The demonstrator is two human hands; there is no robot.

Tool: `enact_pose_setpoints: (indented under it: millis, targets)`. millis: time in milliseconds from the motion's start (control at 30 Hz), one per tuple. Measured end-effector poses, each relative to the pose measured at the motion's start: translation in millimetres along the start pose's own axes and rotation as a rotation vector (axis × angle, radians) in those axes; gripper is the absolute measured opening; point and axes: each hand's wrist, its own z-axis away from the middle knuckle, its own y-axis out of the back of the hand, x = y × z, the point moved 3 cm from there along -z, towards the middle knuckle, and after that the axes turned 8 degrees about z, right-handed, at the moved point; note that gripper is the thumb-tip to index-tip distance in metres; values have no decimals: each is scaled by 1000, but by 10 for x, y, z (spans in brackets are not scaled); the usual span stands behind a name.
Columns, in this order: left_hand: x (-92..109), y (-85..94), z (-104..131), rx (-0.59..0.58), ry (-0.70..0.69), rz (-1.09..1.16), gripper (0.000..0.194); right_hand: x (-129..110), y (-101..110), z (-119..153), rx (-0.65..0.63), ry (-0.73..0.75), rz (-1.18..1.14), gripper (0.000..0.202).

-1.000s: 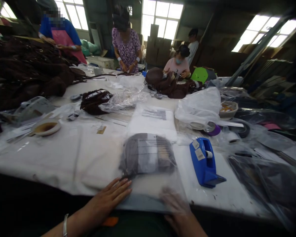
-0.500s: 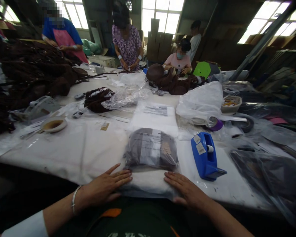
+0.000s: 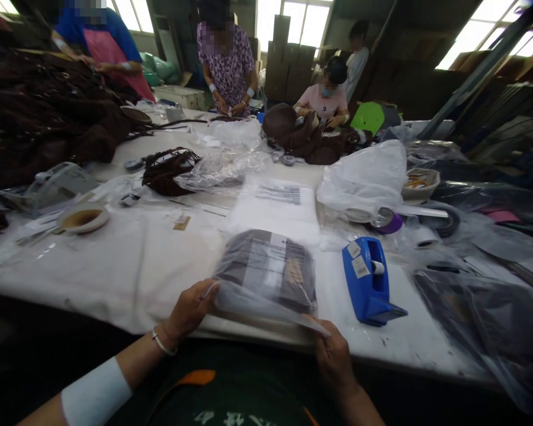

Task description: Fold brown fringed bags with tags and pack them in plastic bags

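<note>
A clear plastic bag (image 3: 266, 269) with a folded dark grey-brown item inside lies at the table's near edge. Through the plastic show a pale printed strip and a tan tag. My left hand (image 3: 193, 307) pinches the left corner of the bag's near flap. At the right corner, my right hand (image 3: 335, 349) is closed on the same flap, which is lifted and stretched between both hands. Right of the bag stands a blue tape dispenser (image 3: 365, 281). Behind it lies a stack of white printed bags (image 3: 273, 207).
Dark brown items (image 3: 62, 124) are heaped at the left, near a tape roll (image 3: 84, 219). Crumpled plastic (image 3: 364, 177), a purple tape roll (image 3: 388, 220) and a small bowl (image 3: 420, 184) are at the right. Several people work across the table (image 3: 169, 260).
Both hands have gone from lying spread on the bag's near part to gripping its flap corners. The flap, flat before, is now raised. The view has shifted slightly.
</note>
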Motion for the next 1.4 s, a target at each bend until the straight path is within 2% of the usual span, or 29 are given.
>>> enact_pose_setpoints:
  millis: [100, 200, 267, 333, 367, 433, 500, 533, 567, 667, 767, 933, 1000, 1067, 1133, 1200, 1233, 1267, 1333, 1400]
  targets:
    - [-60, -18, -146, -13, 179, -47, 31, -102, -63, 71, 111, -252, 53, 35]
    - [-68, 120, -330, -59, 281, -91, 30, -202, -64, 10, 58, -418, 15, 41]
    - [70, 248, -437, -13, 190, -139, 31, -234, -41, -40, 21, -465, -8, 42]
    - [348, 279, -507, -18, -45, -190, 36, -238, -21, -63, 6, -482, -7, 42]
    - [509, 235, -525, -78, -172, -210, 39, -234, -14, -65, 4, -483, -5, 43]
    - [776, 41, -544, -311, -334, -229, 37, -224, -2, -55, -5, -472, -9, 43]
    - [905, -189, -568, -516, -360, -232, 26, -222, 16, -43, -17, -448, -21, 43]
    - [917, -290, -588, -570, -351, -229, 25, -227, 29, -42, -24, -430, -23, 41]
    - [901, -375, -612, -593, -344, -228, 27, -234, 44, -48, -28, -411, -19, 39]
    - [774, -534, -682, -569, -340, -270, 32, -250, 86, -126, -24, -378, 39, 34]
    - [672, -609, -723, -534, -303, -334, 38, -212, 101, -278, 4, -430, 40, 38]
    - [675, -676, -744, -508, -236, -336, 40, -106, 154, -399, 9, -535, -125, 44]
    - [685, -683, -752, -510, -218, -324, 40, -46, 249, -333, -8, -606, -247, 42]
    - [684, -681, -767, -515, -208, -296, 41, 51, 424, -230, 54, -689, -383, 38]
    - [671, -680, -788, -517, -198, -264, 42, 199, 711, -126, 312, -760, -406, 34]
    - [661, -682, -804, -518, -192, -240, 43, 360, 1053, -54, 641, -795, -281, 32]
    - [661, -681, -808, -514, -189, -231, 43, 432, 1202, -56, 724, -792, -201, 33]
    - [664, -680, -810, -509, -188, -223, 42, 498, 1323, -92, 732, -778, -139, 35]
    - [680, -673, -807, -499, -190, -213, 42, 598, 1467, -225, 592, -727, -92, 39]
    - [698, -661, -804, -491, -189, -211, 42, 628, 1504, -332, 452, -678, -109, 38]
